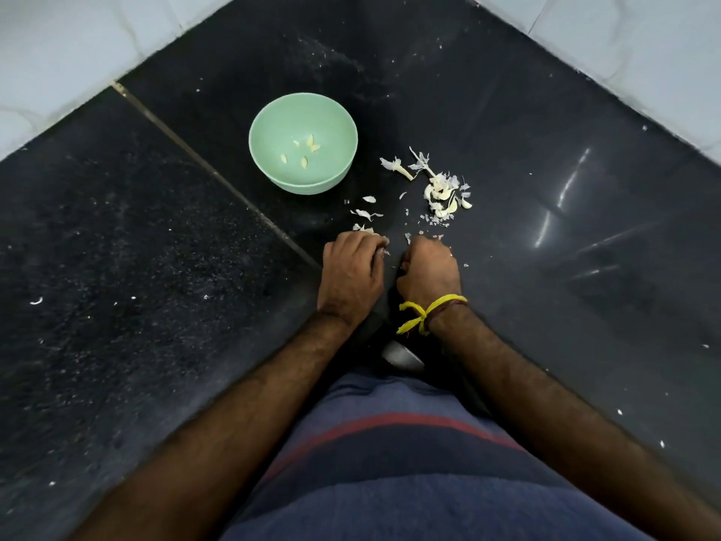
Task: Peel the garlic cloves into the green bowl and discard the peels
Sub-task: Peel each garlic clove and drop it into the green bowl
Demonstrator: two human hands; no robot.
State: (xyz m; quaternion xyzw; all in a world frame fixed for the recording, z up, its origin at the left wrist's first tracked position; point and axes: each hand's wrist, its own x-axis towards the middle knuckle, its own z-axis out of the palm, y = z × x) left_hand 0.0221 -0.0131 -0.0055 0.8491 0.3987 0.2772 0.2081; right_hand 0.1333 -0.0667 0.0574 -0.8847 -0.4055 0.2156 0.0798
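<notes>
— What is nearest to the camera?
— A striped shirt [409, 462], with no readable writing on it. Then two hands on the dark surface [156, 306]. The left hand [353, 273] and the right hand [429, 273], which has a yellow thread [427, 310] at the wrist, both have curled fingers. What they hold I cannot tell.
— And the garlic?
— Unpeeled cloves and peels [443, 195] lie beyond the hands. Farther, the green bowl [269, 165] holds a few peeled cloves [306, 152].

Pale green bowl [303, 142], black speckled counter [156, 267], yellow wrist thread [425, 312], whitish peels [441, 189], navy shirt [409, 462] with red stripe.
</notes>
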